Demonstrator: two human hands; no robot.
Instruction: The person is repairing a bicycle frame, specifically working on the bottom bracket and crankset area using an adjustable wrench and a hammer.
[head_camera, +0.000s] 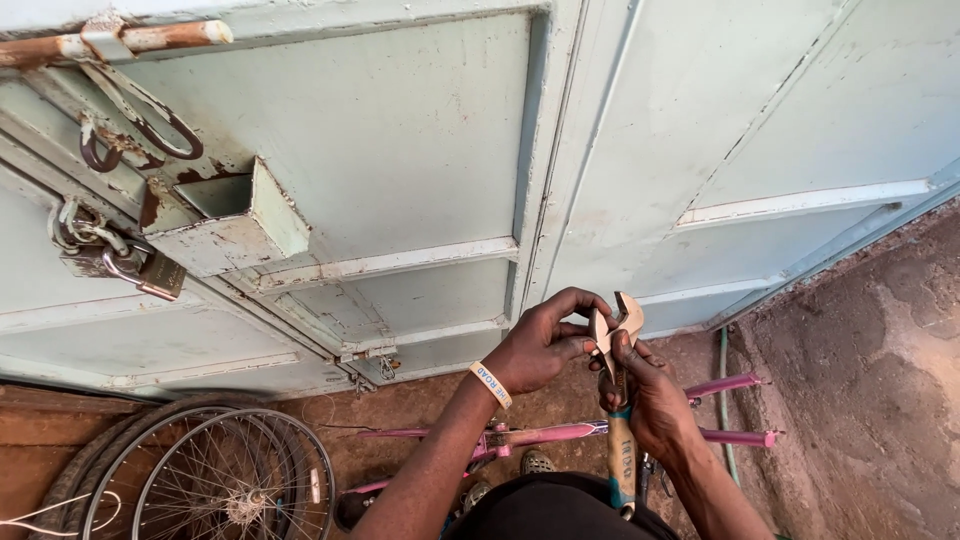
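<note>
The adjustable wrench (618, 400) is a pretty beat-up one: bare metal head gone a dull, rusty tan, and a long handle that's worn the same colour with bits of teal-blue showing at the neck and down near the butt end. It's standing nearly upright in the middle-right of the view, head up, handle pointing down. The 2 jaws at the top sit a little apart, making a small open V, and the head shows up against the pale blue metal gate behind it. There are dark stamped markings along the lower handle.
</note>
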